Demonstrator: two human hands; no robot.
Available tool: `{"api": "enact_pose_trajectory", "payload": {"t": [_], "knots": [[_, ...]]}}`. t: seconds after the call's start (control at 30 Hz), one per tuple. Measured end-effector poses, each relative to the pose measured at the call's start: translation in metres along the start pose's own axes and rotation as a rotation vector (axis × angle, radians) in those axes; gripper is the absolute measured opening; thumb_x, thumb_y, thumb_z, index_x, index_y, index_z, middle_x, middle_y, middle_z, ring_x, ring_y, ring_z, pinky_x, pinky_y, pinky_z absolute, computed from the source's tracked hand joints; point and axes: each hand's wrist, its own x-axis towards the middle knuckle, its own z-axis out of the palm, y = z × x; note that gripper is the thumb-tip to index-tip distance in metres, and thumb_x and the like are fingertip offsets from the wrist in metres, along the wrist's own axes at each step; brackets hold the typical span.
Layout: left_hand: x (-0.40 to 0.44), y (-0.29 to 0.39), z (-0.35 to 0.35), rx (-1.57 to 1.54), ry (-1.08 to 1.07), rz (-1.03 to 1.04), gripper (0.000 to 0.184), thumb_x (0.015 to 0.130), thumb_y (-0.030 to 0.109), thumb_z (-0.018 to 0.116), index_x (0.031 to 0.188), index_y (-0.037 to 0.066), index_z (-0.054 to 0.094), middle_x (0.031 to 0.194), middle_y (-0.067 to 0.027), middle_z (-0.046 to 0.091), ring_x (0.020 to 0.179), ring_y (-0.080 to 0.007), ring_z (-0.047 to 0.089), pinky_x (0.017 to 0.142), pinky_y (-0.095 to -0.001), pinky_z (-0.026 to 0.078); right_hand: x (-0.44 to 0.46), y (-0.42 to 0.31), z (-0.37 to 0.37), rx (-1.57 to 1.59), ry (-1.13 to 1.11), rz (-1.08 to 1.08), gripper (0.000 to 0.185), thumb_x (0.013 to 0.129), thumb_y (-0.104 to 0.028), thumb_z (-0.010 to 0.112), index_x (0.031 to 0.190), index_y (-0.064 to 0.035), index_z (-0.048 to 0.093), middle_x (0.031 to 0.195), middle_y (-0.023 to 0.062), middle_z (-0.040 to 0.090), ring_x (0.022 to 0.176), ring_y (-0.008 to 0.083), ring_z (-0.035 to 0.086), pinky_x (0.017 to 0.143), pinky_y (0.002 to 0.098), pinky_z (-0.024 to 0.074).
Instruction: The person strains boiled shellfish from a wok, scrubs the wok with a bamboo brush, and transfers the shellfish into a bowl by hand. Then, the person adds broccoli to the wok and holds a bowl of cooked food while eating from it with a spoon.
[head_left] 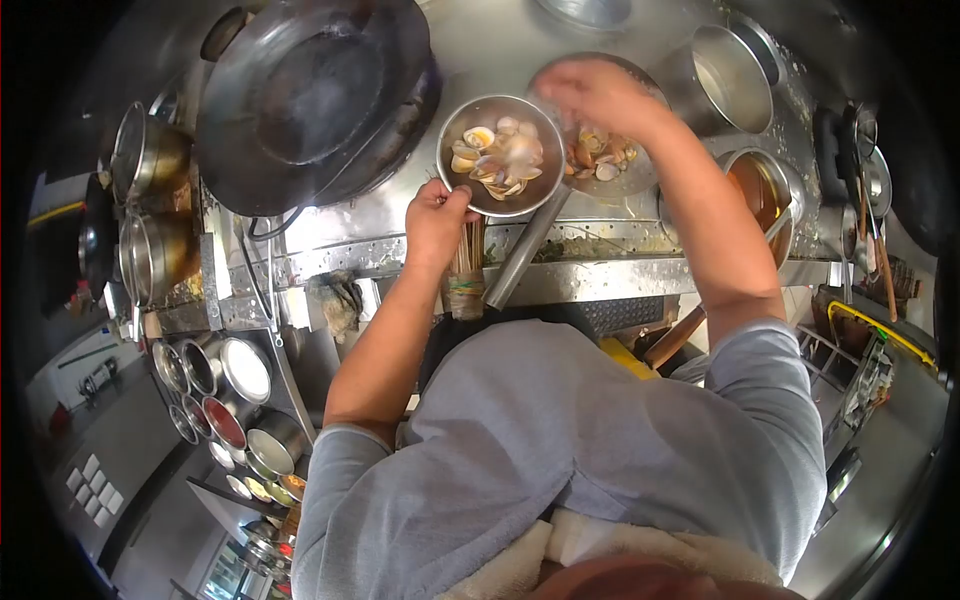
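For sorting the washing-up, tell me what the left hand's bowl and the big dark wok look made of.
Bowl: probably smooth stainless steel; its edge shines silvery. Wok: likely iron or carbon steel, dull; its blackened, blotchy surface suggests it.

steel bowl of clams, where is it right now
In the head view, the bowl is above centre, its rim held by the left hand, between the wok on its left and more clams on its right.

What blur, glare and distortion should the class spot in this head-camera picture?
Head view: the right hand is smeared by blur, the left hand clearer; head view: pale glare on the steel counter; head view: strong wide-angle curvature towards the edges, with black corners.
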Motion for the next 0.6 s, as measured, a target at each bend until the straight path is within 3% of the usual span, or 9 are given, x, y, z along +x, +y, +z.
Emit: {"api": "enact_pose_trajectory", "payload": {"t": [0.1, 0.13, 0.23, 0.33, 0.37, 0.4, 0.47, 0.53, 0.6], "knots": [[-0.008, -0.006, -0.012, 0.050, 0.067, 0.043, 0.023, 0.092, 0.016, 0.067, 0.077, 0.003, 0.056, 0.078, -0.0089, 0.067, 0.066, -0.0143, 0.066, 0.061, -0.0269, 0.054, 0.039, 0.048, 0.011, -0.590, 0.148, 0.157, 0.043, 0.092, -0.037, 0.065, 0.123, -0.0079, 0.067, 0.122, 0.0157, 0.068, 0.115, 0.0307, 0.063, 0.098, 0.0379, 0.0503], [-0.012, -0.011, -0.016, 0.086, 0.097, 0.060, 0.025, 0.092, 0.017, 0.068, 0.075, 0.003, 0.055, 0.073, -0.0086, 0.067, 0.063, -0.0147, 0.066, 0.057, -0.0264, 0.051, 0.053, 0.066, 0.021, -0.611, 0.070, 0.307, 0.051, 0.089, -0.045, 0.065, 0.123, -0.0063, 0.066, 0.124, 0.0164, 0.067, 0.118, 0.0331, 0.062, 0.098, 0.0380, 0.0514], [-0.020, -0.017, -0.020, -0.001, 0.112, 0.030, 0.026, 0.091, 0.017, 0.069, 0.074, 0.004, 0.053, 0.072, -0.0081, 0.065, 0.063, -0.0148, 0.066, 0.056, -0.0269, 0.052, 0.046, 0.057, 0.045, -0.684, -0.076, 0.428, 0.048, 0.090, -0.045, 0.064, 0.120, -0.0073, 0.066, 0.124, 0.0153, 0.067, 0.118, 0.0326, 0.062, 0.096, 0.0386, 0.0522], [-0.025, -0.023, -0.020, -0.001, 0.136, 0.018, 0.029, 0.090, 0.017, 0.070, 0.073, 0.004, 0.050, 0.071, -0.0074, 0.063, 0.062, -0.0139, 0.065, 0.056, -0.0275, 0.052, 0.056, 0.086, 0.061, -0.723, 0.062, 0.236, 0.040, 0.089, -0.040, 0.065, 0.113, -0.0084, 0.067, 0.119, 0.0154, 0.068, 0.114, 0.0332, 0.064, 0.094, 0.0393, 0.0526], [-0.023, -0.025, -0.020, -0.010, 0.139, 0.033, 0.030, 0.090, 0.017, 0.070, 0.073, 0.004, 0.050, 0.071, -0.0074, 0.063, 0.062, -0.0136, 0.065, 0.056, -0.0277, 0.052, 0.063, 0.096, 0.063, -0.569, 0.066, 0.299, 0.036, 0.087, -0.034, 0.065, 0.111, -0.0070, 0.066, 0.117, 0.0177, 0.068, 0.112, 0.0344, 0.064, 0.093, 0.0413, 0.0522], [-0.025, -0.021, -0.021, 0.028, 0.101, -0.018, 0.024, 0.094, 0.015, 0.066, 0.075, 0.004, 0.054, 0.083, -0.0075, 0.066, 0.072, -0.0131, 0.062, 0.066, -0.0285, 0.058, 0.071, 0.107, 0.066, -0.413, 0.067, 0.361, 0.033, 0.085, -0.027, 0.064, 0.110, -0.0056, 0.065, 0.114, 0.0201, 0.067, 0.109, 0.0357, 0.065, 0.091, 0.0433, 0.0517], [-0.026, -0.016, -0.020, 0.087, 0.103, -0.018, 0.025, 0.094, 0.015, 0.066, 0.075, 0.003, 0.054, 0.083, -0.0076, 0.066, 0.072, -0.0132, 0.063, 0.066, -0.0285, 0.058, 0.075, 0.120, 0.059, -0.393, 0.074, 0.290, 0.030, 0.083, -0.021, 0.063, 0.109, -0.0052, 0.065, 0.113, 0.0219, 0.067, 0.105, 0.0372, 0.065, 0.090, 0.0452, 0.0512], [-0.026, -0.016, -0.019, 0.099, 0.103, -0.018, 0.025, 0.094, 0.015, 0.065, 0.075, 0.003, 0.053, 0.083, -0.0079, 0.067, 0.072, -0.0133, 0.063, 0.066, -0.0285, 0.058, 0.072, 0.130, 0.046, -0.659, 0.088, 0.016, 0.030, 0.083, -0.020, 0.063, 0.110, -0.0072, 0.066, 0.113, 0.0207, 0.067, 0.103, 0.0376, 0.065, 0.090, 0.0447, 0.0510], [-0.022, -0.017, -0.016, 0.060, 0.095, -0.010, 0.026, 0.094, 0.015, 0.065, 0.075, 0.003, 0.053, 0.083, -0.0082, 0.067, 0.071, -0.0135, 0.064, 0.066, -0.0285, 0.057, 0.068, 0.134, 0.031, -0.604, 0.100, 0.044, 0.027, 0.085, -0.019, 0.063, 0.109, -0.0084, 0.067, 0.108, 0.0192, 0.069, 0.100, 0.0375, 0.066, 0.088, 0.0440, 0.0516]]}}
